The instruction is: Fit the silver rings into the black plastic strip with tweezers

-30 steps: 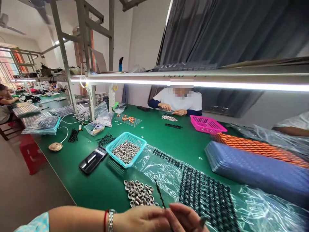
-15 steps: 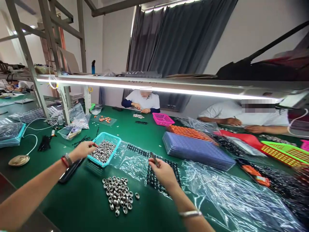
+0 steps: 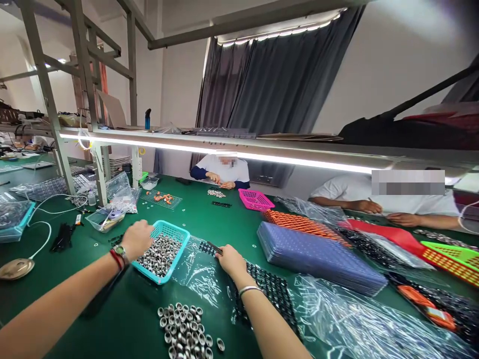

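Observation:
My left hand [image 3: 137, 240] is closed beside the left rim of a turquoise basket [image 3: 184, 245]; its fingertips are hidden, and whether it grips the rim or a small part I cannot tell. Small silver cup-shaped metal parts [image 3: 160, 254] fill the basket. In my right hand [image 3: 232, 260] is a thin dark metal tool that looks like tweezers [image 3: 214, 248], pointing left. That hand is above a black grid-like strip [image 3: 271, 286] lying on transparent plastic film [image 3: 200, 279]. Nearer to me, a pile of the same metal cups [image 3: 186, 329] sits on the green table.
A stack of bluish plastic trays [image 3: 318, 254] stands right of my right hand, with transparent bags [image 3: 366, 314] in front. Farther off are a pink basket [image 3: 256, 200] and a plastic tub [image 3: 106, 219]. Two people sit opposite under a lit shelf [image 3: 232, 154].
My right hand has moved left and the tool has swung from pointing up to pointing left. My left hand has curled more beside the basket rim. The view has tilted upward.

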A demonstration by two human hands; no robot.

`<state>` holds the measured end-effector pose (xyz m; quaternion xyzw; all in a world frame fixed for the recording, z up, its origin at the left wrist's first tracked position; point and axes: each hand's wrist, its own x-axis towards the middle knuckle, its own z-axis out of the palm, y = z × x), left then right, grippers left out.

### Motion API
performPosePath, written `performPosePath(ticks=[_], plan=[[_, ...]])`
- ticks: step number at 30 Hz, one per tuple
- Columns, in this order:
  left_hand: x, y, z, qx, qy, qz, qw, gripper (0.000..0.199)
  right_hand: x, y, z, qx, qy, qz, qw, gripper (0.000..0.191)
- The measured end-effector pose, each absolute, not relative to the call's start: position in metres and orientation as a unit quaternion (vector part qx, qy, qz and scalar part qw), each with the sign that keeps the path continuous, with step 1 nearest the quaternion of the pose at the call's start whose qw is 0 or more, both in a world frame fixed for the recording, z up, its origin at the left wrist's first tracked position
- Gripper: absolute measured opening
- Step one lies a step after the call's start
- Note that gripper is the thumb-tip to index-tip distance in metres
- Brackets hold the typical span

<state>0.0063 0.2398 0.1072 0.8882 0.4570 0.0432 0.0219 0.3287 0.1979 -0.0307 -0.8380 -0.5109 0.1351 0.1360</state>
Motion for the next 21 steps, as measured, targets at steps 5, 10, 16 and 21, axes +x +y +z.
performPosePath(ticks=[5, 10, 16, 21], plan=[[0.084, 0.164, 0.056, 0.966, 0.252, 0.020, 0.048, 0.032, 0.338, 0.198, -0.034, -0.832, -0.513, 0.150, 0.146, 0.039], [0.120, 0.149, 0.023, 0.966, 0.248, -0.054, 0.050, 0.046, 0.349, 0.201, -0.028, -0.831, -0.485, 0.196, 0.190, 0.039], [0.114, 0.158, 0.020, 0.965, 0.243, -0.075, 0.061, 0.036, 0.364, 0.195, 0.004, -0.795, -0.475, 0.246, 0.287, 0.042], [0.089, 0.153, 0.024, 0.973, 0.211, 0.011, 0.098, 0.029, 0.354, 0.128, 0.027, -0.751, -0.517, 0.240, 0.334, 0.037]])
